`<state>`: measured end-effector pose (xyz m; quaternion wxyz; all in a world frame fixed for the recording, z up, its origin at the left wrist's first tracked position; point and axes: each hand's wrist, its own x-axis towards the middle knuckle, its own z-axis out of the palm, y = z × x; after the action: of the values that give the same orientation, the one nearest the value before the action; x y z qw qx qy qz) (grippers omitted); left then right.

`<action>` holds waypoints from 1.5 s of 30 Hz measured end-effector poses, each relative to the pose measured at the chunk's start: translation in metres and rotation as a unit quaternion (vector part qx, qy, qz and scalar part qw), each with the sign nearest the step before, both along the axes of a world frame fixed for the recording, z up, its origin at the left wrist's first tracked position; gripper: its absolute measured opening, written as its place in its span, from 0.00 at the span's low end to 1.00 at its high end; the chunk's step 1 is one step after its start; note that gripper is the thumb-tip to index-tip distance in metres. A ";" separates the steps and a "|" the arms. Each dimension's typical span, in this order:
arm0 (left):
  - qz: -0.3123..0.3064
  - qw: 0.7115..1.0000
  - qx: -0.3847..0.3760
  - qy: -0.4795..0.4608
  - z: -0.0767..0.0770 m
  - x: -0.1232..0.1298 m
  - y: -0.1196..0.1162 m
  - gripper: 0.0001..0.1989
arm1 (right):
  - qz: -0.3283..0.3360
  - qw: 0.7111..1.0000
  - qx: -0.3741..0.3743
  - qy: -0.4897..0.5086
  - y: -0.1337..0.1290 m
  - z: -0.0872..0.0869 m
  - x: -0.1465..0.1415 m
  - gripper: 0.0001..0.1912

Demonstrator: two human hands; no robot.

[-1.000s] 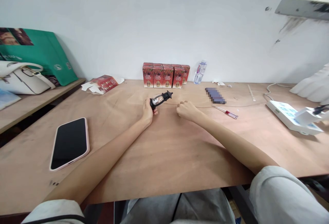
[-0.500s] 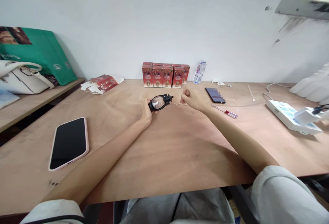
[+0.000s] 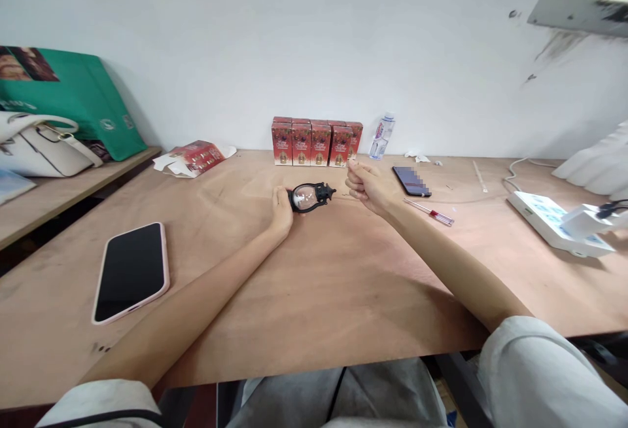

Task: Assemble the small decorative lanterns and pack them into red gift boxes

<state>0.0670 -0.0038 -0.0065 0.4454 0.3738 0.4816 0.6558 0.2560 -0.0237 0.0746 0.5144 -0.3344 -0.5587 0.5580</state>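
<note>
A small black lantern (image 3: 305,198) with a clear rounded body lies on its side, its pointed top toward the right. My left hand (image 3: 282,211) is closed round the lantern's base. To the right of the lantern's tip, my right hand (image 3: 366,186) is raised with its fingers curled and pinched together near the red boxes. Whatever its fingertips hold, if anything, is too small to make out. A ring shows on one finger of that hand.
Red boxes (image 3: 320,144) stand by the wall beside a clear bottle (image 3: 381,135). Torn red packaging (image 3: 199,157) and a pink-edged phone (image 3: 131,272) lie left. Right are a dark phone (image 3: 411,180), a screwdriver (image 3: 430,212) and a power strip (image 3: 557,224).
The lantern has shifted slightly right in my left hand. My right hand has turned and its fingers are more curled; the thin strand between it and the lantern no longer shows.
</note>
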 end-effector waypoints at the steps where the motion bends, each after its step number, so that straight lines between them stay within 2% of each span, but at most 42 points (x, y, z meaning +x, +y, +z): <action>1: 0.001 1.000 0.014 0.020 0.000 0.000 -0.001 0.10 | 0.005 1.000 -0.003 0.006 -0.001 -0.001 -0.002 0.26; 5: 0.037 0.992 0.077 0.089 0.001 0.001 -0.005 0.12 | -0.020 1.000 -0.010 -0.001 0.001 -0.012 -0.011 0.25; 9: 0.026 0.988 0.101 0.116 0.004 0.001 -0.009 0.13 | -0.051 0.998 -0.023 -0.022 0.005 -0.024 -0.014 0.25; 15: 0.011 0.990 0.088 0.107 0.008 0.003 -0.012 0.13 | -0.069 0.997 -0.036 -0.026 0.009 -0.035 -0.015 0.29; 20: 0.015 0.993 0.077 0.093 0.011 0.004 -0.012 0.13 | -0.043 0.997 -0.056 0.023 0.009 -0.036 -0.017 0.30; 29: 0.025 0.992 0.087 0.083 0.004 0.002 -0.008 0.12 | -0.072 0.993 -0.089 0.033 0.009 -0.043 -0.022 0.28; 41: 0.000 0.997 0.060 0.043 0.006 0.004 -0.009 0.13 | -0.076 0.994 -0.062 0.043 0.015 -0.054 -0.020 0.30; 45: -0.017 1.000 0.021 -0.002 0.006 0.005 -0.008 0.12 | -0.051 0.997 -0.045 0.041 0.016 -0.058 -0.018 0.30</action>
<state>0.0719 -0.0114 -0.0007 0.4490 0.3900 0.4606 0.6589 0.2379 -0.0074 0.0164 0.5488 -0.3620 -0.4941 0.5689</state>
